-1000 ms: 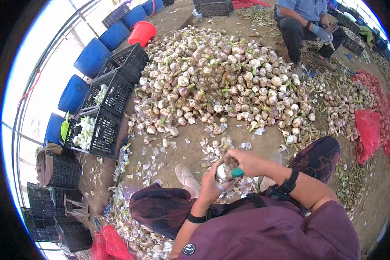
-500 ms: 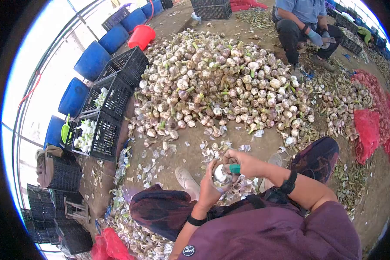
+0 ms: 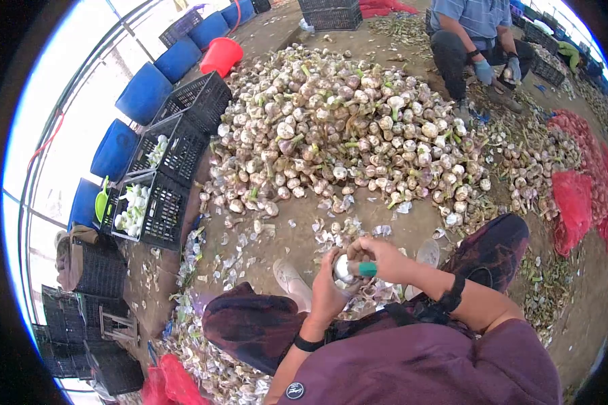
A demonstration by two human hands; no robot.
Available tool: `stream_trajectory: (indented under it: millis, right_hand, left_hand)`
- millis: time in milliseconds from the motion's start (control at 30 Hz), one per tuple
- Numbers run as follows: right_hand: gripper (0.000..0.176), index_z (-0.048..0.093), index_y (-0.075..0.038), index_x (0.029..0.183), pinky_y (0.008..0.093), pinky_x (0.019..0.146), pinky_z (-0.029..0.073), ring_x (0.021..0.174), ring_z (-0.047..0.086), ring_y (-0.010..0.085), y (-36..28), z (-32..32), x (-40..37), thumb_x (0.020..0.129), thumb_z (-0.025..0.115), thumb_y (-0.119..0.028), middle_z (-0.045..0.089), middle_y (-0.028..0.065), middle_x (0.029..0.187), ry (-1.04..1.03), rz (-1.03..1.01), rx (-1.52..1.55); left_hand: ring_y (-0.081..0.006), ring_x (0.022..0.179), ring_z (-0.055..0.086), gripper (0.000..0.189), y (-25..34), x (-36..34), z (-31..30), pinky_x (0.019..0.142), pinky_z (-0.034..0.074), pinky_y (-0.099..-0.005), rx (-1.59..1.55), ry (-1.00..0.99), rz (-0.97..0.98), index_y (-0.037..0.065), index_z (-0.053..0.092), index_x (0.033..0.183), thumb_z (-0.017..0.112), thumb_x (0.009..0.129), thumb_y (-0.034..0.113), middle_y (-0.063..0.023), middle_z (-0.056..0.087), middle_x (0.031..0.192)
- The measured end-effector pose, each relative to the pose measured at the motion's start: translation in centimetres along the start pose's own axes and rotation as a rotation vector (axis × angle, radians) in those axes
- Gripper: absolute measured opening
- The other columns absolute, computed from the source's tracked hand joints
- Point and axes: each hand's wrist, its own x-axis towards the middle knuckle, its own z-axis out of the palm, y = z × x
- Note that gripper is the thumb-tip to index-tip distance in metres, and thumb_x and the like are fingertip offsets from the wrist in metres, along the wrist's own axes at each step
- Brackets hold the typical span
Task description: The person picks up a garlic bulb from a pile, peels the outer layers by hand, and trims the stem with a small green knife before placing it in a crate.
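A peeled-looking white garlic bulb is cupped in my left hand, fingers closed around its side. My right hand is closed in against the same bulb, its fingertips pressed to the bulb's right side. A green band-like piece shows at the fingers of my right hand; I cannot tell whether it is a wrap or a handle. Both hands are over scattered garlic skins between my shoes. Beyond them rises a large heap of unpeeled garlic bulbs.
At left stand black crates, one holding white garlic bulbs, with blue barrels behind. A red bucket stands beyond the heap. Opposite, a gloved person sits working. Red mesh sacks lie at right.
My right hand has shifted slightly and its fingers have curled over the bulb, which shows more smooth white surface. The other person's hands have moved lower and farther apart.
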Motion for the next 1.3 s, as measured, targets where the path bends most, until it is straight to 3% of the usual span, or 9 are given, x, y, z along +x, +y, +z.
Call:
stream_trajectory:
  millis: [100, 400, 600, 733, 867, 967, 1167, 1267, 1300]
  right_hand:
    - [0.039, 0.05, -0.005, 0.09, 0.0294, 0.059, 0.041, 0.067, 0.049, 0.0133, -0.7, 0.3, 0.0, 0.071, 0.073, -0.031, 0.053, 0.0036, 0.071, 0.075, -0.052, -0.33]
    - [0.032, 0.05, -0.003, 0.09, 0.03, 0.064, 0.044, 0.072, 0.054, 0.0173, 1.3, -1.0, 1.4, 0.078, 0.067, -0.027, 0.056, 0.0077, 0.078, -0.087, -0.035, -0.06]
    - [0.026, 0.05, -0.004, 0.091, 0.0325, 0.064, 0.043, 0.072, 0.054, 0.0222, 0.8, 0.6, -0.3, 0.078, 0.066, -0.02, 0.055, 0.0102, 0.08, 0.12, -0.399, -0.664]
    - [0.033, 0.051, -0.004, 0.093, 0.0344, 0.07, 0.045, 0.081, 0.058, 0.0265, -0.1, -0.6, 0.0, 0.074, 0.069, -0.024, 0.058, 0.016, 0.09, -0.048, -0.174, -0.428]
    - [0.033, 0.051, -0.003, 0.093, 0.0341, 0.067, 0.045, 0.077, 0.058, 0.0274, 0.5, -1.6, 0.3, 0.073, 0.07, -0.022, 0.058, 0.015, 0.086, -0.099, -0.257, -0.328]
    - [0.036, 0.05, -0.003, 0.094, 0.0354, 0.066, 0.045, 0.075, 0.058, 0.0285, 0.7, -1.3, 0.1, 0.072, 0.071, -0.023, 0.058, 0.0145, 0.083, -0.097, -0.248, -0.368]
    - [0.039, 0.048, -0.003, 0.095, 0.0384, 0.064, 0.044, 0.073, 0.057, 0.0313, 0.6, -0.4, 0.4, 0.07, 0.071, -0.023, 0.057, 0.0151, 0.079, -0.095, -0.222, -0.552]
    - [0.035, 0.05, -0.003, 0.093, 0.0368, 0.065, 0.045, 0.074, 0.057, 0.0317, -0.1, -1.0, 0.7, 0.071, 0.07, -0.021, 0.058, 0.015, 0.079, -0.163, -0.248, -0.497]
    - [0.034, 0.051, -0.003, 0.093, 0.0359, 0.066, 0.045, 0.075, 0.057, 0.0316, 0.2, -1.2, 0.8, 0.072, 0.07, -0.021, 0.059, 0.0149, 0.08, -0.171, -0.277, -0.463]
  left_hand:
    - [-0.0292, 0.102, 0.056, 0.08, 0.2, 0.0, -0.1, 0.085, 0.045, -0.0357, 0.001, -0.023, 0.024, 0.003, 0.032, 0.126, 0.078, 0.062, 0.016, -0.018, 0.055, 0.111]
    - [-0.0266, 0.102, 0.056, 0.078, 0.8, -0.2, -0.4, 0.087, 0.044, -0.0337, -0.099, 0.004, 0.007, 0.002, 0.034, 0.125, 0.078, 0.062, 0.014, -0.0159, 0.056, 0.111]
    - [-0.0263, 0.097, 0.058, 0.071, -0.4, 0.0, 0.2, 0.081, 0.046, -0.0336, 0.064, -0.061, -0.081, 0.004, 0.04, 0.121, 0.078, 0.061, 0.011, -0.0155, 0.058, 0.107]
    - [-0.0186, 0.096, 0.058, 0.068, -0.1, -0.1, 0.2, 0.082, 0.046, -0.0307, -0.003, -0.102, -0.106, 0.004, 0.042, 0.12, 0.075, 0.062, 0.008, -0.0125, 0.058, 0.107]
    - [-0.0161, 0.091, 0.058, 0.067, -0.2, -0.2, 0.4, 0.079, 0.046, -0.0296, -0.122, -0.092, -0.113, 0.005, 0.043, 0.12, 0.075, 0.061, 0.007, -0.0095, 0.059, 0.103]
    - [-0.031, 0.089, 0.06, 0.063, -0.8, -0.2, 0.4, 0.075, 0.048, -0.0363, -0.077, -0.084, -0.104, 0.005, 0.046, 0.116, 0.077, 0.063, 0.017, -0.0162, 0.06, 0.1]
    - [-0.0326, 0.09, 0.06, 0.061, -0.9, -0.3, 0.2, 0.074, 0.048, -0.0373, 0.003, -0.115, -0.084, 0.006, 0.047, 0.114, 0.077, 0.062, 0.017, -0.0156, 0.06, 0.099]
    - [-0.0169, 0.088, 0.059, 0.067, -0.3, -0.4, -0.3, 0.078, 0.047, -0.0299, 0.003, -0.121, -0.065, 0.004, 0.044, 0.119, 0.076, 0.06, 0.009, -0.0118, 0.061, 0.097]
    - [-0.017, 0.09, 0.059, 0.068, -0.4, -0.4, -0.4, 0.079, 0.047, -0.0302, -0.014, -0.127, -0.067, 0.004, 0.044, 0.119, 0.076, 0.06, 0.009, -0.0118, 0.06, 0.098]
